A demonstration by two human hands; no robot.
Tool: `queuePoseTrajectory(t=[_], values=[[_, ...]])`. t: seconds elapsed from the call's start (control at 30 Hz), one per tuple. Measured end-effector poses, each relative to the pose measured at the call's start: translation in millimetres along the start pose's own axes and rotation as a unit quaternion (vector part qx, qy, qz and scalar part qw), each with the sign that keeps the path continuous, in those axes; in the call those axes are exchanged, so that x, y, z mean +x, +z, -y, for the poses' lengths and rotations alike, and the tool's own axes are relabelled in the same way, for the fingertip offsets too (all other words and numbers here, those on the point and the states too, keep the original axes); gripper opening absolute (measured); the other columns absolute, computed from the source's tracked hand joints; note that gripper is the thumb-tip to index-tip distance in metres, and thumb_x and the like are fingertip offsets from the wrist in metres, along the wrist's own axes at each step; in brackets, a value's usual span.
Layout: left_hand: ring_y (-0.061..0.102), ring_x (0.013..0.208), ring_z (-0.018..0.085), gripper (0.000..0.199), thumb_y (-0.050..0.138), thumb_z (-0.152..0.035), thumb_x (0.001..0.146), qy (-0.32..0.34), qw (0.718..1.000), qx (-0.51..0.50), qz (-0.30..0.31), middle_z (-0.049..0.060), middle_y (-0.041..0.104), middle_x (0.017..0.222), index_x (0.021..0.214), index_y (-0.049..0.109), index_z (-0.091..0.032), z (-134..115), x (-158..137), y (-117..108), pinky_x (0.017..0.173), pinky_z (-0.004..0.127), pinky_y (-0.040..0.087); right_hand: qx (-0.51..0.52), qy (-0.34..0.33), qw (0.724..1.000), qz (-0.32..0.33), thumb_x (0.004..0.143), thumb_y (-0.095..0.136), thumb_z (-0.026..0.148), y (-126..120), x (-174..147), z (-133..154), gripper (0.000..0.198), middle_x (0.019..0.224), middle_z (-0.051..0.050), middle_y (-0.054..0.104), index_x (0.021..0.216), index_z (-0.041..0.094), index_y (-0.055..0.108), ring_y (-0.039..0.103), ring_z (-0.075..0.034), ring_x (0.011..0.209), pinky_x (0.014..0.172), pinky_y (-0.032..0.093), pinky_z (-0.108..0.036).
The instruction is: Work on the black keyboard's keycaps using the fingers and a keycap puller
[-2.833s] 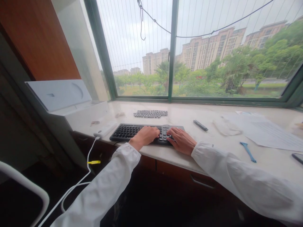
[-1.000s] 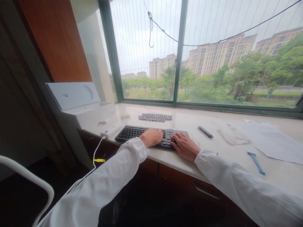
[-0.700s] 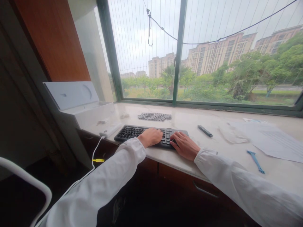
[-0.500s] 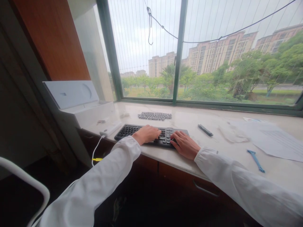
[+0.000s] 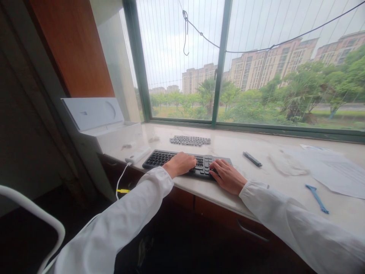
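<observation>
A black keyboard [image 5: 159, 158] lies along the front edge of the white countertop, with bare key positions showing on its left part. My left hand [image 5: 180, 163] is on its middle, fingers curled down and pressed together; their tips and anything between them are hidden. Over the number pad, my right hand [image 5: 226, 176] rests with bent fingers on the keyboard's right end and the thumb toward its front. Behind the keyboard, loose dark keycaps [image 5: 190, 140] are laid out in rows.
An open white box [image 5: 114, 139] stands at the left, near a white power strip [image 5: 138, 155] with a cable. To the right are a dark, narrow stick-like object [image 5: 252, 159], a crumpled clear bag [image 5: 288, 163], papers [image 5: 336, 167] and a blue plastic tool [image 5: 317, 198]. A window [image 5: 213, 123] borders the back.
The whole scene has shifted slightly right in the view as the camera turned. Both hands stay at the same places on the keyboard, with hardly any visible finger movement.
</observation>
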State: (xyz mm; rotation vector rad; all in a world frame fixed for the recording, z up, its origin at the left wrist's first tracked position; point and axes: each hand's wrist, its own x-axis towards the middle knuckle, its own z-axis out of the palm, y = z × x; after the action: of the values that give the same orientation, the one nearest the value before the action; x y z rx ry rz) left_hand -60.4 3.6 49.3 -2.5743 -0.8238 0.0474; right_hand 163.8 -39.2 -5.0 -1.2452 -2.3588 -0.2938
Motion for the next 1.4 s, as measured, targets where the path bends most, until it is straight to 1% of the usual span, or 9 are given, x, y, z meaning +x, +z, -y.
queuePoseTrajectory(t=[0.13, 0.37, 0.57, 0.77, 0.9, 0.97, 1.07, 1.2, 1.4], values=[[0.065, 0.076, 0.020, 0.022, 0.042, -0.008, 0.086, -0.005, 0.999, 0.031, 0.009, 0.013, 0.063, 0.094, 0.100, 0.058, -0.010, -3.3, 0.3, 1.4, 0.064, 0.029, 0.047, -0.002, 0.000, 1.000, 0.000, 0.093, 0.042, 0.031, -0.4, 0.4, 1.1, 0.016, 0.095, -0.007, 0.057, 0.095, 0.020, 0.053, 0.052, -0.022, 0.091, 0.084, 0.043, -0.039], [0.065, 0.073, 0.022, 0.027, 0.032, -0.008, 0.088, 0.009, 0.998, 0.055, 0.022, 0.014, 0.061, 0.095, 0.104, 0.055, -0.008, -6.8, 0.0, 0.6, 0.061, 0.033, 0.048, -0.003, -0.005, 1.000, -0.001, 0.093, 0.041, 0.031, 0.4, 0.7, 0.7, 0.016, 0.095, -0.008, 0.057, 0.096, 0.021, 0.053, 0.052, -0.023, 0.091, 0.083, 0.043, -0.039], [0.064, 0.075, 0.022, 0.025, 0.034, -0.008, 0.088, 0.011, 0.998, 0.035, 0.045, 0.014, 0.061, 0.096, 0.104, 0.053, -0.009, -2.8, 1.1, -0.3, 0.063, 0.034, 0.049, -0.008, 0.002, 1.000, 0.007, 0.093, 0.040, 0.032, 1.4, 0.5, 0.1, 0.018, 0.097, -0.008, 0.057, 0.098, 0.021, 0.054, 0.052, -0.023, 0.092, 0.084, 0.043, -0.039], [0.064, 0.076, 0.020, 0.025, 0.031, -0.012, 0.091, -0.002, 0.999, 0.008, 0.052, 0.014, 0.060, 0.099, 0.104, 0.053, -0.010, 0.3, 0.1, 0.3, 0.068, 0.034, 0.048, 0.002, 0.005, 1.000, 0.001, 0.093, 0.040, 0.033, -0.9, 0.5, 1.0, 0.022, 0.099, -0.009, 0.059, 0.100, 0.020, 0.056, 0.053, -0.023, 0.093, 0.085, 0.044, -0.040], [0.063, 0.075, 0.019, 0.026, 0.031, -0.014, 0.092, -0.008, 0.998, -0.006, 0.056, 0.014, 0.060, 0.102, 0.107, 0.052, -0.011, 0.0, -0.5, -0.4, 0.068, 0.033, 0.047, 0.013, -0.017, 1.000, -0.016, 0.093, 0.038, 0.037, -2.9, 0.3, 3.0, 0.030, 0.108, -0.009, 0.059, 0.113, 0.024, 0.057, 0.054, -0.023, 0.097, 0.086, 0.044, -0.042], [0.063, 0.076, 0.019, 0.026, 0.032, -0.014, 0.092, -0.008, 0.998, -0.005, 0.057, 0.014, 0.059, 0.102, 0.107, 0.052, -0.011, -0.3, -1.0, -0.5, 0.069, 0.032, 0.047, 0.011, -0.035, 0.999, -0.014, 0.093, 0.039, 0.040, -3.1, 0.1, 4.1, 0.034, 0.113, -0.009, 0.057, 0.119, 0.027, 0.057, 0.055, -0.024, 0.100, 0.087, 0.044, -0.043], [0.062, 0.077, 0.019, 0.026, 0.032, -0.013, 0.092, -0.006, 0.999, 0.002, 0.054, 0.014, 0.059, 0.101, 0.108, 0.052, -0.010, -0.8, -1.9, 0.6, 0.069, 0.033, 0.047, 0.005, -0.045, 0.999, -0.003, 0.093, 0.040, 0.041, -3.1, -0.3, 5.0, 0.036, 0.117, -0.009, 0.056, 0.122, 0.030, 0.058, 0.054, -0.024, 0.102, 0.089, 0.043, -0.043], [0.062, 0.078, 0.021, 0.027, 0.030, -0.012, 0.092, -0.002, 0.998, 0.006, 0.056, 0.014, 0.058, 0.102, 0.108, 0.051, -0.011, -1.0, -1.9, 2.7, 0.069, 0.035, 0.047, 0.004, -0.044, 0.999, 0.003, 0.093, 0.040, 0.042, -4.5, -0.5, 5.9, 0.036, 0.117, -0.009, 0.056, 0.122, 0.031, 0.058, 0.054, -0.023, 0.102, 0.089, 0.042, -0.042], [0.063, 0.080, 0.021, 0.024, 0.032, -0.010, 0.091, 0.000, 0.999, 0.017, 0.047, 0.014, 0.059, 0.100, 0.105, 0.051, -0.010, -1.0, 1.1, 0.5, 0.068, 0.032, 0.047, 0.007, -0.048, 0.999, 0.007, 0.092, 0.041, 0.045, -5.6, 2.1, 9.4, 0.036, 0.110, -0.009, 0.058, 0.118, 0.030, 0.061, 0.055, -0.022, 0.098, 0.088, 0.041, -0.041]])
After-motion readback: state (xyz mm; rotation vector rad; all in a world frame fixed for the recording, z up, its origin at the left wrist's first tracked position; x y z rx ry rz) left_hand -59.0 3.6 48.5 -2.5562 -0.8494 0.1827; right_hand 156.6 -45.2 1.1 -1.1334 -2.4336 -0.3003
